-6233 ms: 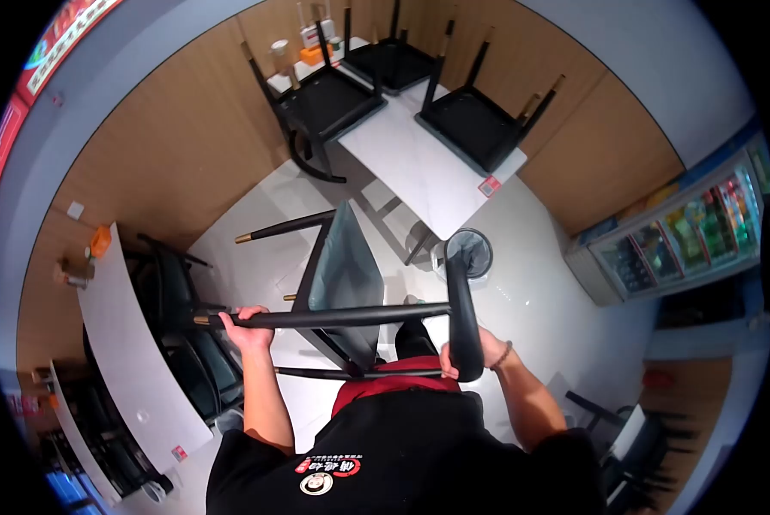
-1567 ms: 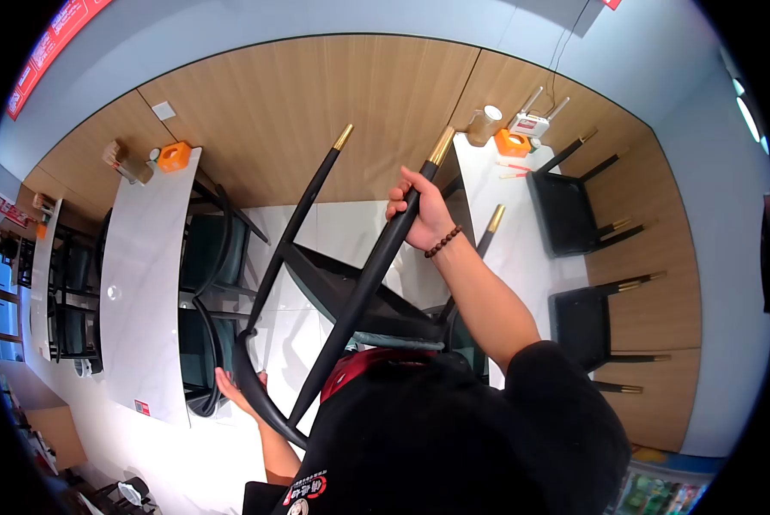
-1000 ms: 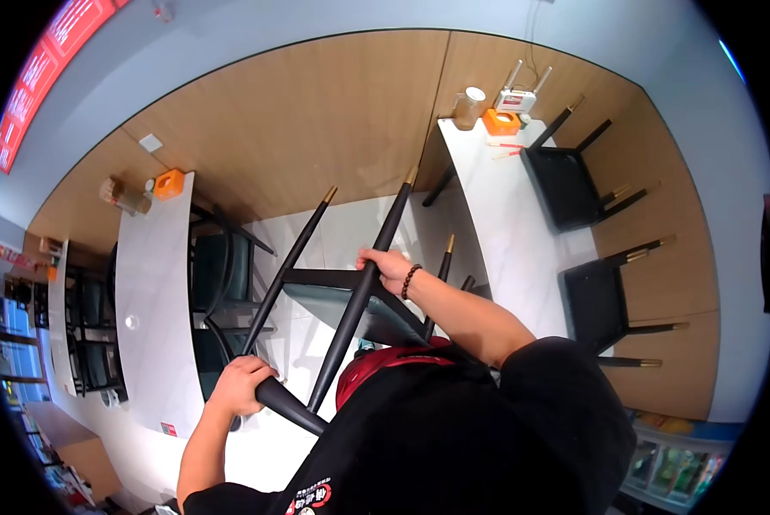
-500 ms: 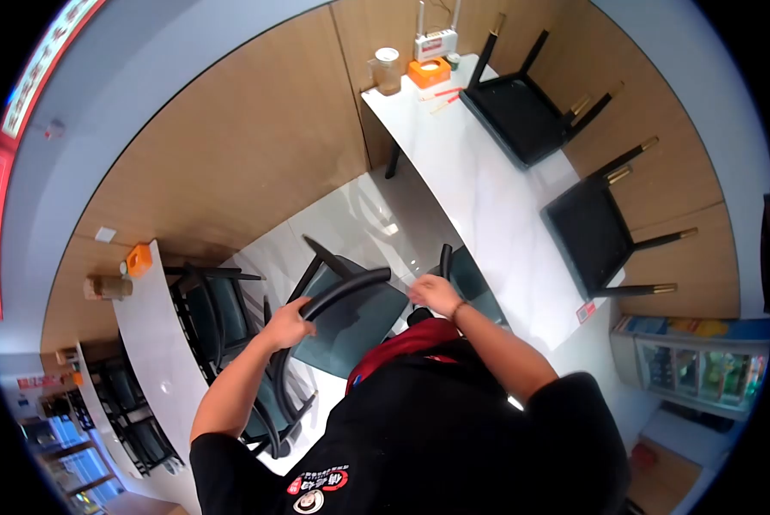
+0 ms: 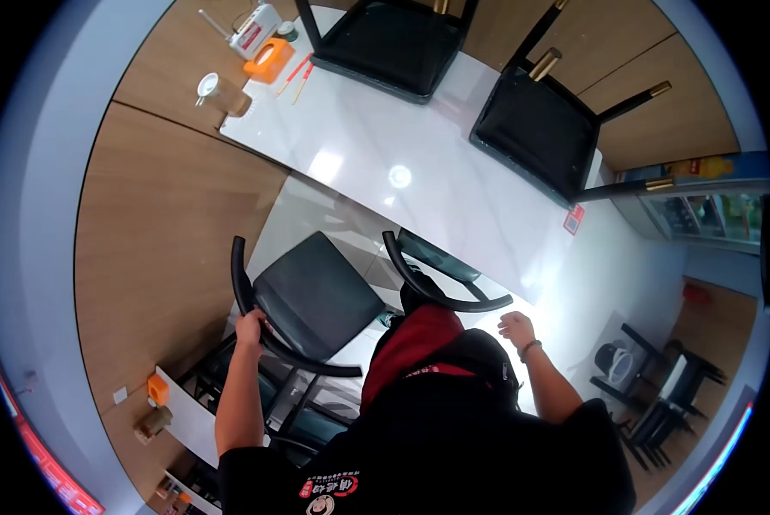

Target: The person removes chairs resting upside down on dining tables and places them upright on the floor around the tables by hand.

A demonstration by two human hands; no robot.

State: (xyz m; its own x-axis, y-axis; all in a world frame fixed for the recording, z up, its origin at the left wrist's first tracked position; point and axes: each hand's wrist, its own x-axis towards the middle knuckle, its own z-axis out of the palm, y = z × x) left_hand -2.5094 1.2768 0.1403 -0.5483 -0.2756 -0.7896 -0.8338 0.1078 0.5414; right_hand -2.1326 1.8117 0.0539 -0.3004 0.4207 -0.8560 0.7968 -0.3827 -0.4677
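My left hand (image 5: 250, 330) grips the curved black backrest of an upright chair, whose dark green seat (image 5: 318, 296) faces up on the floor. My right hand (image 5: 516, 329) is in the air with its fingers loosely bent and apart, holding nothing. Just left of it, the curved back (image 5: 441, 296) of a second chair stands by my body, with its seat (image 5: 439, 256) partly under the marble-patterned table (image 5: 351, 146). Two upturned chairs rest on that table, one at the top middle (image 5: 394, 47) and one at the right (image 5: 535, 133).
On the table's left end are a jug (image 5: 222, 94), an orange tissue box (image 5: 269, 60), a white router (image 5: 254, 30) and red-tipped sticks (image 5: 302, 81). More chairs and a table (image 5: 187, 421) are at the lower left. A drinks fridge (image 5: 711, 219) and stacked chairs (image 5: 677, 395) are at the right.
The chair has gone from upside down to upright on the floor, my left hand on its back. My right hand has let go and moved right. The view has turned toward the table.
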